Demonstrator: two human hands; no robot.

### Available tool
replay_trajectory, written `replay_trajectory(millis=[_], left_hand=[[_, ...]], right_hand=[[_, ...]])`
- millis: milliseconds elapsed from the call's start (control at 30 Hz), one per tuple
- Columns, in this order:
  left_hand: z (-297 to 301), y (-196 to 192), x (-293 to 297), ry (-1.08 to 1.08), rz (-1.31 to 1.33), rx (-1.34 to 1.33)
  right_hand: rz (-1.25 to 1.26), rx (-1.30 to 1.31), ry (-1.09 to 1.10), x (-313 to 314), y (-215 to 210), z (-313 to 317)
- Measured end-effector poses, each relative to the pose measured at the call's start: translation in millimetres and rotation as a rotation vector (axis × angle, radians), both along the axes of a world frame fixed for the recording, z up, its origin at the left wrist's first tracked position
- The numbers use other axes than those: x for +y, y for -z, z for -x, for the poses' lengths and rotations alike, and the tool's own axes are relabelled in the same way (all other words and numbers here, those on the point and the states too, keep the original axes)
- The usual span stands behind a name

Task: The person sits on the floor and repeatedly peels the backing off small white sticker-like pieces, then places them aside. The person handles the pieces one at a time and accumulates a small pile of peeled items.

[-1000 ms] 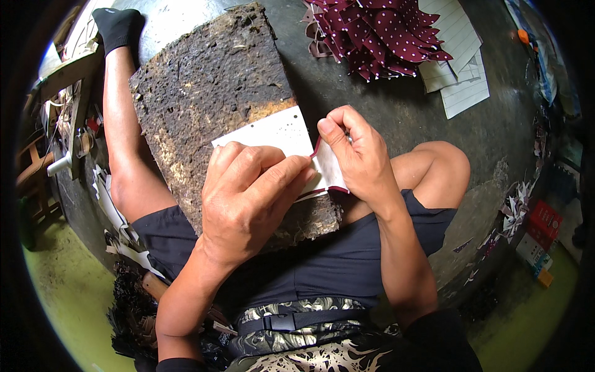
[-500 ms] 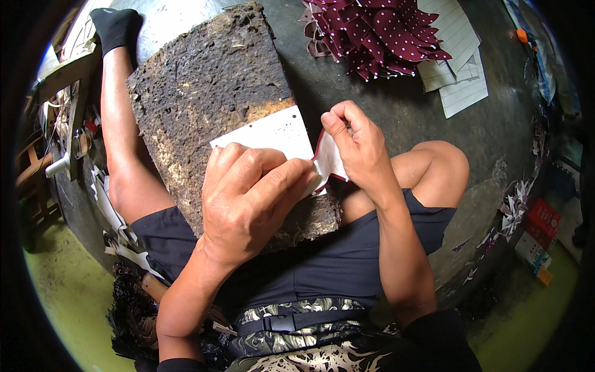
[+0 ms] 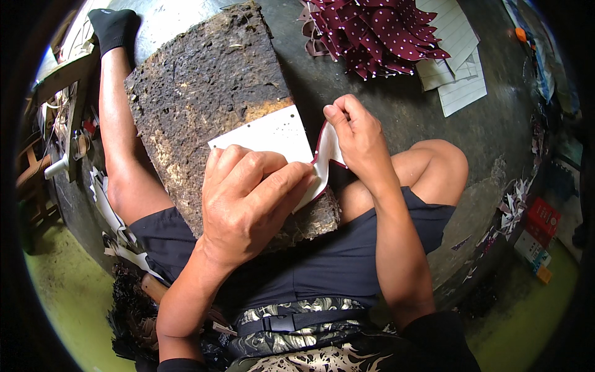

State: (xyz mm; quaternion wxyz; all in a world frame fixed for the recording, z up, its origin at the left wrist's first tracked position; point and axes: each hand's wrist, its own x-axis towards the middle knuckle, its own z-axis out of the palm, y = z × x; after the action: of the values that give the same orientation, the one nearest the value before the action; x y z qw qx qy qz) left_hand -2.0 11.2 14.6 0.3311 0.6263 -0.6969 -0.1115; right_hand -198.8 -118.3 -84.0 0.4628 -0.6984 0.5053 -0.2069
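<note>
- Here, seated on a grey concrete floor (image 3: 384,118), a person works over a rough, dark slab (image 3: 211,105) that lies along the outstretched leg and across the lap.
- The left hand (image 3: 251,198) lies flat, fingers together and curled forward, pressing a white card (image 3: 273,133) down on the slab; its fingertips reach the card's right edge.
- The right hand (image 3: 356,133) is closed in a pinch on a small piece of fabric (image 3: 325,155), maroon outside and white inside, lifting it up from the card's right edge.
- The fabric piece sits between the two hands, just past the slab's right side and above the bent knee (image 3: 440,167).
- The card's upper left corner lies well inside the slab, with bare pitted surface all around it toward the far end.
- A heap of maroon polka-dot pieces (image 3: 378,31) lies on the floor beyond the right hand, well apart from it; lined paper sheets (image 3: 455,68) lie just beside the heap.
- Open floor runs between the heap and the hands.
- Paper scraps (image 3: 514,204) and small coloured boxes (image 3: 539,226) crowd the floor's right rim.
</note>
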Motion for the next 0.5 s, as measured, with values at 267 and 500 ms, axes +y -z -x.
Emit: replay_trajectory(millis=[267,500], left_hand=[[-1,2,2,0.014,0.026,0.01],[-6,3,5,0.056,0.044,-0.021]], right_hand=[[0.058,0.095,0.036,-4,12,1],[0.016,0.155,0.034,-7,12,2]])
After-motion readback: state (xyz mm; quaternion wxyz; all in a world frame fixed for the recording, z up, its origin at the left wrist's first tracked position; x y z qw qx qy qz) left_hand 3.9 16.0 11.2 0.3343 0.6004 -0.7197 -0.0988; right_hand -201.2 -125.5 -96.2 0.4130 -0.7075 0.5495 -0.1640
